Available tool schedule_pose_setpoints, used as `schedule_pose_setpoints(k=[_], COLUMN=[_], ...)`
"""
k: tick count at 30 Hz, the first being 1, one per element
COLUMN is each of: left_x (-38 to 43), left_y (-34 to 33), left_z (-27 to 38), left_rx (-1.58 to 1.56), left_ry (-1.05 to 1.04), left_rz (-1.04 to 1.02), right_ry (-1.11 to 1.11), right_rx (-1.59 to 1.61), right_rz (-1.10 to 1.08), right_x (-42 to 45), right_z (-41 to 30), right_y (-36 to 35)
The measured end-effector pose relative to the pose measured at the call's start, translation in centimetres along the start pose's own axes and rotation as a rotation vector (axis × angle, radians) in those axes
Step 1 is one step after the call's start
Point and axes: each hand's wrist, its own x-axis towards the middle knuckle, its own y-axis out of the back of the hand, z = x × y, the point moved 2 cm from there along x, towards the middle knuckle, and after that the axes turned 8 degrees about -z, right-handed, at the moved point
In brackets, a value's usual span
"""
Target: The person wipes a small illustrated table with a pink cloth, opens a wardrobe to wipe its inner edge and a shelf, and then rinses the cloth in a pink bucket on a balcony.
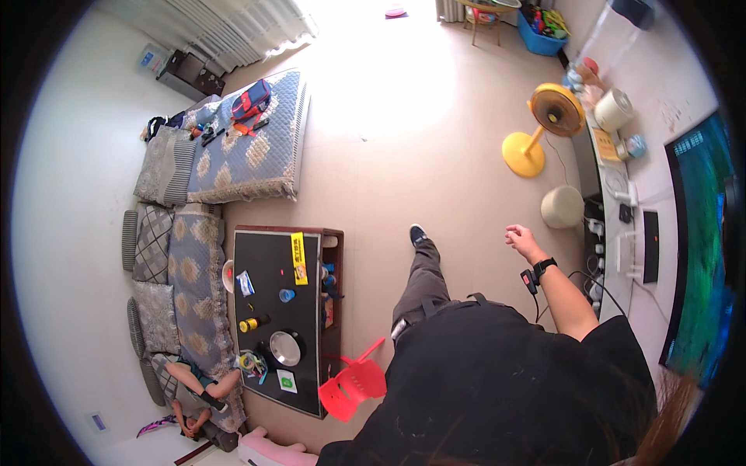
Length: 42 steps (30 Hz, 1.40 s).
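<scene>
My right hand (520, 240) hangs in the air at my right side, nothing in it, its fingers loosely bent. A black wrist strap (545, 267) with a small cabled device (528, 281) sits on that wrist. Nearest to the hand is a round cream stool (562, 207) by the TV cabinet. My left hand is out of view. One foot in a dark shoe (417, 234) is out ahead of me on the tiled floor (373, 186). To my left stand a red plastic chair (358, 387) and a black-topped coffee table (268, 303).
A yellow pedestal fan (524, 154) stands ahead on the right, before a long cabinet (620, 175) with a television (699, 244). A steel bowl (285, 348) and a blue cup (287, 296) are on the table. Someone (198, 390) lies on the sofa (195, 274); a backpack (252, 100) rests farther along.
</scene>
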Motion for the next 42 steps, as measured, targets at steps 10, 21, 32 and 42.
schedule_pose_setpoints(k=[10,21,32,42], left_x=[10.1,11.4,16.4,24.2], left_y=[12.5,12.2,10.1,17.4], left_z=[56.6,106.5,111.7,157.0], left_rx=[-0.361,0.317,0.202,-0.121], left_ry=[-0.38,-0.987,-0.081,-0.195], left_rz=[-0.271,0.303,0.096,-0.2], right_ry=[-0.605,-0.822,-0.085,-0.122], right_rx=[0.038,0.269,-0.032,-0.23], right_rz=[0.008,0.15,0.031,-0.129], right_x=[14.2,40.3,88.7,109.0], right_z=[-3.2,-12.7,-56.4,-69.8], right_y=[3.5,11.8,14.9,17.5])
